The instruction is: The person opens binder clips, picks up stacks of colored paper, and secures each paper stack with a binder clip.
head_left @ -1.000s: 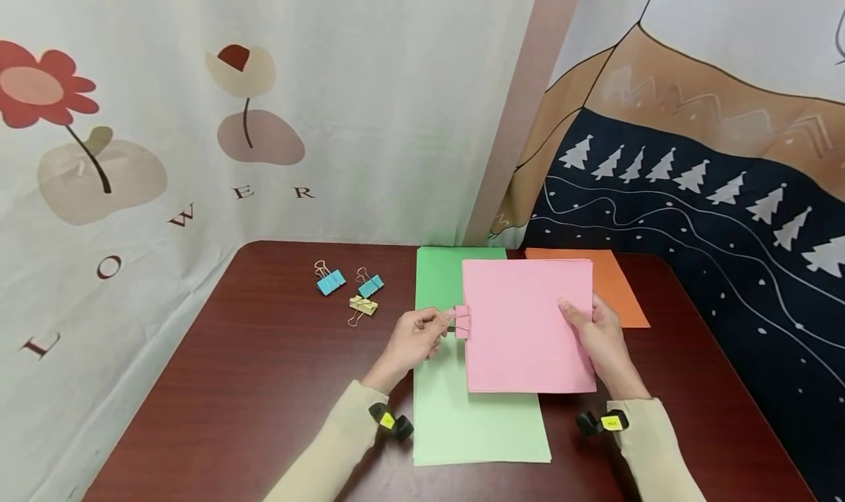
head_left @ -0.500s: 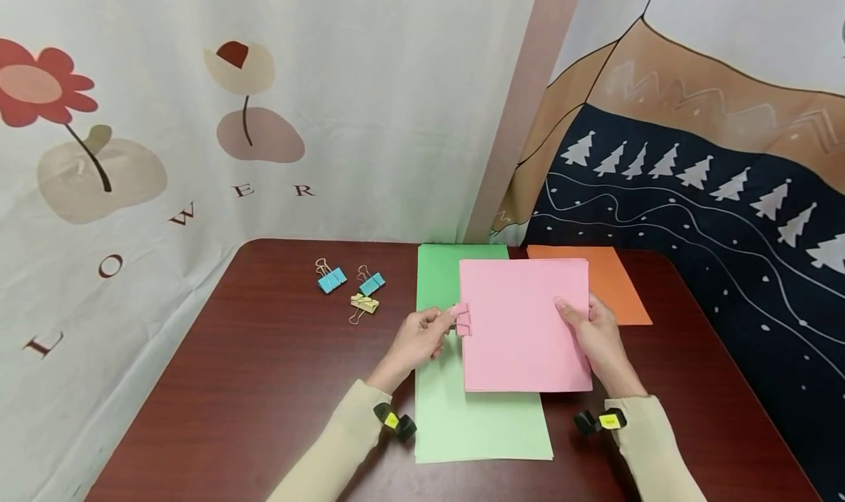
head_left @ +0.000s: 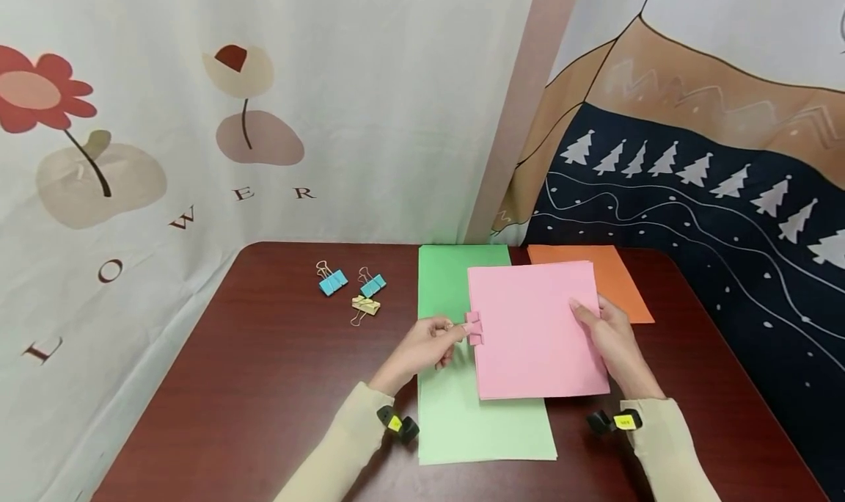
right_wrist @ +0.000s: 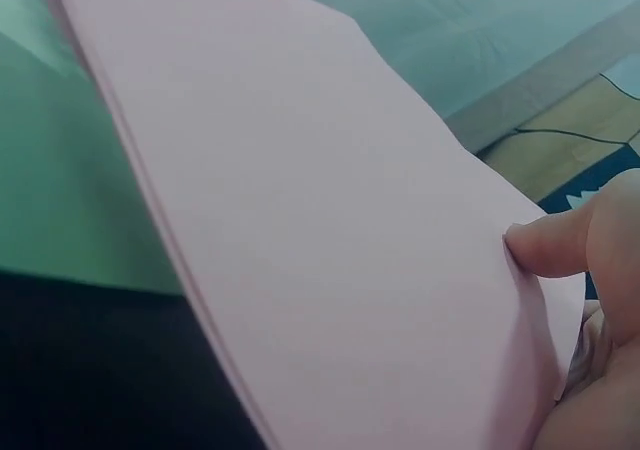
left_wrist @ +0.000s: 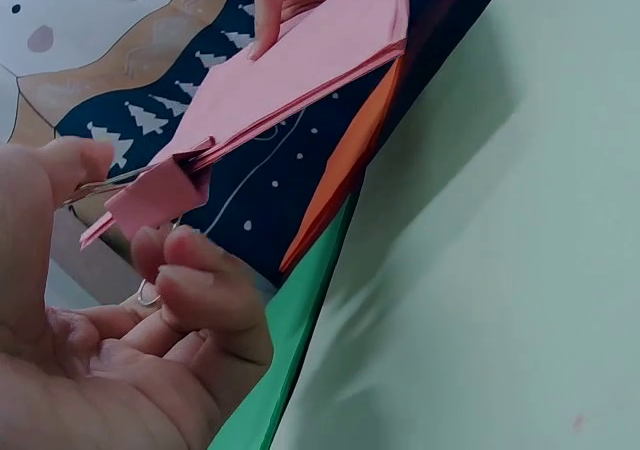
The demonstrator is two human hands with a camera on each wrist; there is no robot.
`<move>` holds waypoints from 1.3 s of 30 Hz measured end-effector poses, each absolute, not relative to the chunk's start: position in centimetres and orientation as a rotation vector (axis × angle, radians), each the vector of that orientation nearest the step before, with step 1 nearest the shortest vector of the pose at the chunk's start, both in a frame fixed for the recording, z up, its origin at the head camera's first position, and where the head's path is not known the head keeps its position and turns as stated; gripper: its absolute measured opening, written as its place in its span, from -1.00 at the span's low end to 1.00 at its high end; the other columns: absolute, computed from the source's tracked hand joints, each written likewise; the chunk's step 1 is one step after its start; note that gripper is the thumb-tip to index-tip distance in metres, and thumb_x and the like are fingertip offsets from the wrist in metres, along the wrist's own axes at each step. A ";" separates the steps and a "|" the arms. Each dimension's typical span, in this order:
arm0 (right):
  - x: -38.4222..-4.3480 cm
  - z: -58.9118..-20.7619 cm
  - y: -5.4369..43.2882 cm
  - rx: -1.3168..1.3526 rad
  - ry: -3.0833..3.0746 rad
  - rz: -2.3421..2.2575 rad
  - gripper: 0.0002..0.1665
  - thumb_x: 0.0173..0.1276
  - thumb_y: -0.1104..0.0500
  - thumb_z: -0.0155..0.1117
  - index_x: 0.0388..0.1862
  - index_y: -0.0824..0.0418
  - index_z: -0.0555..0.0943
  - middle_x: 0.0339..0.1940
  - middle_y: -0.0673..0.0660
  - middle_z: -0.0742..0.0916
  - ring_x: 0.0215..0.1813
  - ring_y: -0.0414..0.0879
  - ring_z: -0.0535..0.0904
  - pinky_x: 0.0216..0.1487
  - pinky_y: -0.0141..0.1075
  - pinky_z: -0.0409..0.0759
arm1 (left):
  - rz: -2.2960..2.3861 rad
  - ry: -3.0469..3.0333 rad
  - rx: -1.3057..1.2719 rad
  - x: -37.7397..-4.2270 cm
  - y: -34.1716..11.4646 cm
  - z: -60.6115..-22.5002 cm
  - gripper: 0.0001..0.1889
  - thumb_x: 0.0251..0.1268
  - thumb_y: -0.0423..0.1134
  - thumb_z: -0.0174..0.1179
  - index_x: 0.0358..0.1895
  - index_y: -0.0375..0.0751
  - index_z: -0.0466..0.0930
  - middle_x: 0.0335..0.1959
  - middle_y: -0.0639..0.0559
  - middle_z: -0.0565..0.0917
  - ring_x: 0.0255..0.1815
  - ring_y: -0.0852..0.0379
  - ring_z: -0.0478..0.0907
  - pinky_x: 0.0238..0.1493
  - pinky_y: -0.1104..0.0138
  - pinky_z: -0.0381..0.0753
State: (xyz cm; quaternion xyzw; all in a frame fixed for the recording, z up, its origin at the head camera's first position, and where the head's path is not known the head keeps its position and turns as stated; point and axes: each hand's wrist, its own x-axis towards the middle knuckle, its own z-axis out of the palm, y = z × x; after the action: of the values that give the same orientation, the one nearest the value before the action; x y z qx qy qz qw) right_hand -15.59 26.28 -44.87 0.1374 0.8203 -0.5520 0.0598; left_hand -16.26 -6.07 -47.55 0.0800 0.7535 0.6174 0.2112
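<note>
A stack of pink paper [head_left: 535, 340] is held up over the table, with a pink binder clip [head_left: 474, 329] on its left edge. My left hand [head_left: 422, 351] pinches the wire handles of this clip. In the left wrist view, the thumb [left_wrist: 85, 160] lies on the upper handle and the curled fingers are by the lower one; the clip's body [left_wrist: 160, 195] straddles the sheets. My right hand [head_left: 614, 337] grips the stack's right edge, thumb on top and the other fingers mostly hidden behind. The right wrist view shows the paper's broad face [right_wrist: 320, 230] under that thumb.
Light green sheets [head_left: 485, 436] lie beneath the pink stack, with darker green paper [head_left: 452, 282] behind. Orange paper [head_left: 620, 289] is at the back right. Two blue binder clips [head_left: 333, 282] and a yellow one [head_left: 365, 306] lie at the back left of the brown table [head_left: 264, 384].
Both hands have shifted a little to the right with the pink stack, which is now slightly tilted. The left hand stays at the pink binder clip. Loose clips and other papers lie as before.
</note>
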 end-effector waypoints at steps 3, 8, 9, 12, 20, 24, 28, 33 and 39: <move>-15.4 -44.9 26.8 0.433 2.478 -1.653 -0.17 0.59 -0.30 -0.03 0.64 0.11 0.20 0.21 0.20 0.56 0.12 0.01 0.44 0.06 -0.17 0.45 | 1.691 2.095 0.252 -16.1 -5.8 -47.3 -0.52 0.41 0.14 0.26 -0.10 -0.31 0.59 -0.66 0.09 0.51 -0.63 0.20 0.44 -0.53 0.41 0.50; -14.9 -44.7 27.8 0.418 2.510 -1.595 -0.13 0.58 -0.34 -0.05 0.63 0.14 0.19 0.18 0.19 0.56 0.10 0.00 0.45 0.01 -0.21 0.49 | 1.610 2.156 0.270 -15.6 -5.1 -46.9 -0.47 0.43 0.16 0.22 -0.02 -0.33 0.63 -0.66 0.08 0.53 -0.63 0.18 0.47 -0.53 0.39 0.49; -14.8 -44.7 28.1 0.417 2.518 -1.582 -0.13 0.58 -0.35 -0.05 0.62 0.15 0.21 0.13 0.17 0.57 0.06 -0.01 0.46 -0.03 -0.22 0.51 | 1.588 2.175 0.275 -15.5 -4.9 -46.9 -0.46 0.43 0.19 0.21 -0.03 -0.32 0.64 -0.67 0.09 0.52 -0.63 0.17 0.47 -0.55 0.38 0.47; -14.5 -44.6 29.0 0.425 2.551 -1.549 -0.15 0.56 -0.36 -0.02 0.56 0.18 0.28 -0.05 0.09 0.62 -0.08 -0.07 0.51 -0.14 -0.25 0.56 | 1.522 2.227 0.318 -15.2 -4.1 -46.8 -0.43 0.43 0.25 0.17 -0.07 -0.29 0.64 -0.68 0.11 0.52 -0.65 0.18 0.46 -0.59 0.38 0.42; -13.8 -44.8 30.9 0.410 2.521 -1.462 -0.06 0.54 -0.38 0.01 0.61 0.22 0.19 -0.07 0.11 0.66 -0.14 -0.08 0.58 -0.19 -0.24 0.64 | 1.384 2.299 0.391 -14.4 -3.1 -46.2 -0.38 0.47 0.31 0.06 -0.22 -0.29 0.64 -0.77 0.11 0.43 -0.73 0.17 0.38 -0.61 0.34 0.39; -13.5 -44.6 32.1 0.389 2.562 -1.384 0.01 0.55 -0.39 -0.03 0.64 0.29 0.12 0.00 0.21 0.64 -0.17 -0.09 0.60 -0.21 -0.27 0.64 | 1.287 2.351 0.464 -14.3 -2.1 -45.9 -0.42 0.46 0.31 0.04 -0.37 -0.19 0.57 -0.77 0.14 0.41 -0.72 0.21 0.35 -0.58 0.36 0.36; -13.3 -44.7 33.3 0.363 2.594 -1.343 0.03 0.54 -0.39 0.00 0.62 0.35 0.13 -0.05 0.21 0.64 -0.21 -0.10 0.58 -0.26 -0.27 0.63 | 1.230 2.383 0.516 -14.2 -1.1 -46.1 -0.50 0.40 0.30 0.13 -0.45 -0.07 0.53 -0.67 0.16 0.51 -0.65 0.26 0.33 -0.54 0.40 0.32; -13.0 -44.8 34.7 0.376 2.604 -1.297 0.01 0.53 -0.39 0.02 0.56 0.38 0.20 -0.15 0.17 0.66 -0.28 -0.09 0.60 -0.31 -0.26 0.64 | 1.240 2.376 0.500 -14.2 0.4 -46.3 -0.56 0.32 0.24 0.25 -0.42 -0.07 0.54 -0.67 0.19 0.46 -0.63 0.27 0.28 -0.53 0.40 0.28; -12.6 -44.5 36.6 0.384 2.613 -1.245 -0.03 0.55 -0.36 0.02 0.52 0.42 0.24 -0.26 0.09 0.66 -0.34 -0.11 0.61 -0.36 -0.24 0.64 | 1.273 2.385 0.429 -14.0 2.2 -46.5 -0.53 0.28 0.26 0.28 -0.51 -0.04 0.50 -0.65 0.19 0.44 -0.60 0.26 0.32 -0.52 0.40 0.30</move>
State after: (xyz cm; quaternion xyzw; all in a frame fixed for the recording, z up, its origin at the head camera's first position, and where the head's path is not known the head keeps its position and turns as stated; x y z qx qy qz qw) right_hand -12.63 36.58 -44.47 0.1309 0.8894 -0.4238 0.1107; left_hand -13.99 2.24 -46.45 0.1537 0.8535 0.4556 0.2008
